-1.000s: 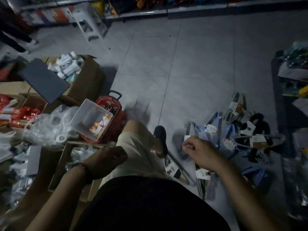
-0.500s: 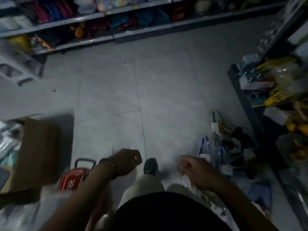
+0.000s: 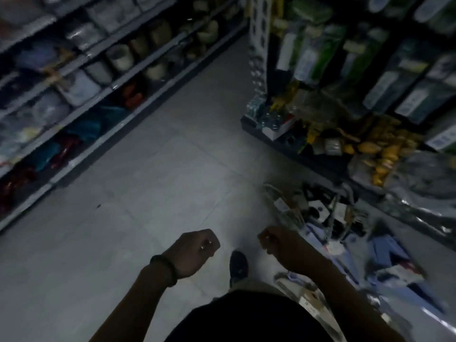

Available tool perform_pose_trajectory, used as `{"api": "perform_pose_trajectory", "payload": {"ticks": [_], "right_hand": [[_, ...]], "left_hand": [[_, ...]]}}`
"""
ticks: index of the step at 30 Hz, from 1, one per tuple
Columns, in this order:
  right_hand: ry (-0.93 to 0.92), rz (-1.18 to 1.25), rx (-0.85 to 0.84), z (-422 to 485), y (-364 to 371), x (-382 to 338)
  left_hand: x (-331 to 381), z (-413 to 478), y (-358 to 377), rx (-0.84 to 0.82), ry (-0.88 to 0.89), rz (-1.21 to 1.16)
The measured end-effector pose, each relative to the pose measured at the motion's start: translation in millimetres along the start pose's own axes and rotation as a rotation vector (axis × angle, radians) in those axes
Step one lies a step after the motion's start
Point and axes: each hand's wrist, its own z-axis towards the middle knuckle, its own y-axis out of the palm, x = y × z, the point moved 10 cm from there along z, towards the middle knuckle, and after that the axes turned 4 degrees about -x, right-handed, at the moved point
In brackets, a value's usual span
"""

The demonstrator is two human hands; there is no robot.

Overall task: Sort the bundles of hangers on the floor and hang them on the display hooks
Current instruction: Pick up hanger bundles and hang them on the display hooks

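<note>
- Low over the tiled floor [image 3: 148, 193], near its front edge, the left hand [image 3: 195, 253] hangs with its fingers curled into a loose fist. Nothing shows in it.
- That hand has a ring [image 3: 206, 246] on one finger and a dark wristband [image 3: 166, 269] at the wrist.
- Just beside it, apart from it, the right hand [image 3: 278, 248] is also curled, knuckles up. A small pale glint sits at its fingertips, but the blur hides whether it pinches anything.
- Between and below the two hands, a dark shoe [image 3: 238, 265] stands on the floor, pointing away from the person.
- Beyond the right hand, along the right edge of the floor, lies the pile of hanger bundles [image 3: 320, 213], dark and pale ones mixed, several with white tags.
- Nearer the person on the same side lie the blue hangers [image 3: 389, 250], flat on the floor and smeared by motion.
- Against that pile rises the base of a display rack [image 3: 296, 154], with yellow goods [image 3: 385, 154] low on it and green-labelled packets [image 3: 311, 53] hanging higher up.
- At the rack's near corner stands a perforated upright [image 3: 259, 33].
- Across the floor, along its left edge, runs a long shelving unit [image 3: 103, 92] stocked with blurred pale, teal and red goods.
</note>
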Motion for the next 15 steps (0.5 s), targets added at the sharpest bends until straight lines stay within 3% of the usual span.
{"api": "perform_pose_trajectory", "payload": {"ticks": [8, 15], "right_hand": [[0.317, 0.394, 0.288, -1, -42, 73], [0.715, 0.675, 0.679, -59, -5, 171]], "left_hand": [[106, 121, -17, -0.384, 0.211, 0.394], [147, 241, 83, -0.81, 0.416, 0.821]]}}
